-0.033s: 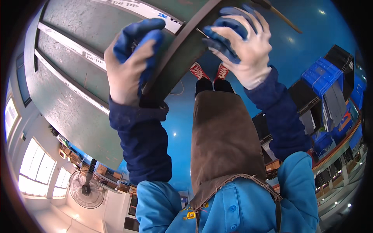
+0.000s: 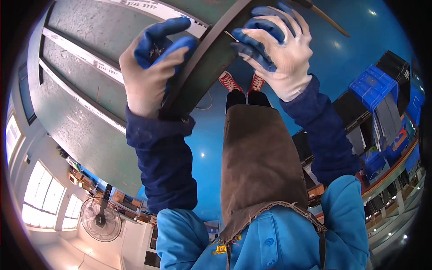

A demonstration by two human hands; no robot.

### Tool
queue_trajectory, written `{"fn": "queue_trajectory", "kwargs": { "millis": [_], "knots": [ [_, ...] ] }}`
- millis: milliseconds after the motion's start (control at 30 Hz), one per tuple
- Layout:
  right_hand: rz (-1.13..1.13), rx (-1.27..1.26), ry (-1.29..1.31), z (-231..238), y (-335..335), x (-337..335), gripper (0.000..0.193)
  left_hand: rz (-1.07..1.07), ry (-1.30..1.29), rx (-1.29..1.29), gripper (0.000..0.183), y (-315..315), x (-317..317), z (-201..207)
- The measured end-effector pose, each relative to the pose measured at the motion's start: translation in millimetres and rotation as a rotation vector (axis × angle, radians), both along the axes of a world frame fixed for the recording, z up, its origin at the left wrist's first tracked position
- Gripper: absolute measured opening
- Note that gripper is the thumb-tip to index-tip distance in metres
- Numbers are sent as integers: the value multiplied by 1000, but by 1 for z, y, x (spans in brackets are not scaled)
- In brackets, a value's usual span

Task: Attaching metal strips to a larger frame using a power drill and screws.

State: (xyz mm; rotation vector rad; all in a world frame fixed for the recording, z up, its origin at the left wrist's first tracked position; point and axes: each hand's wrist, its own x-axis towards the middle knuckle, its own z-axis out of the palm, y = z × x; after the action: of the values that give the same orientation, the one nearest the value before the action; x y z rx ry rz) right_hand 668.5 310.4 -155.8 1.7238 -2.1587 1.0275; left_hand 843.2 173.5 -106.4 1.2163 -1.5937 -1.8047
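Note:
My left hand (image 2: pixel 150 67), in a white glove with blue-coated fingers, is over the green tabletop (image 2: pixel 85 130). Its thumb and forefinger are apart, and its other fingers curl around small shiny metal pieces (image 2: pixel 156 51), too small to name exactly. To the right, my right hand (image 2: pixel 279 54) wears the same kind of glove. Its curled fingers pinch a thin silver metal pin (image 2: pixel 231 36) that points toward a long dark metal bar (image 2: pixel 209 47) along the table's edge. The pin's far end is hidden by the glove.
White-labelled metal strips (image 2: pixel 81 49) lie across the table. A wooden-handled tool (image 2: pixel 330 22) juts out over the blue floor at the top right. Blue crates (image 2: pixel 373 87) and black bins stand at right. A fan (image 2: pixel 100 218) stands at lower left.
My left thumb and forefinger have spread slightly, so the small metal pieces in the palm show more. My right hand has shifted slightly up and left, still with the thin pin.

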Motion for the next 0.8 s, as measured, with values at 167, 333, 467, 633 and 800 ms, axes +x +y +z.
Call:
{"fn": "queue_trajectory", "kwargs": {
  "millis": [167,333,467,633,800],
  "knots": [
    [34,-122,-143,-13,-7,1,13,-314,-252,-730,49,-24,4,-34],
    [25,-51,-107,-15,-6,-1,13,-368,-305,-754,52,-21,-12,-22],
    [34,-52,-150,-10,-6,1,16,-351,-272,-736,54,-22,-12,-25],
    [54,-117,-200,-10,-15,4,21,-350,-203,-824,56,-27,-7,-37],
    [27,-105,-277,-7,-20,6,28,-373,-211,-887,55,-27,-7,-35]
  ]
}}
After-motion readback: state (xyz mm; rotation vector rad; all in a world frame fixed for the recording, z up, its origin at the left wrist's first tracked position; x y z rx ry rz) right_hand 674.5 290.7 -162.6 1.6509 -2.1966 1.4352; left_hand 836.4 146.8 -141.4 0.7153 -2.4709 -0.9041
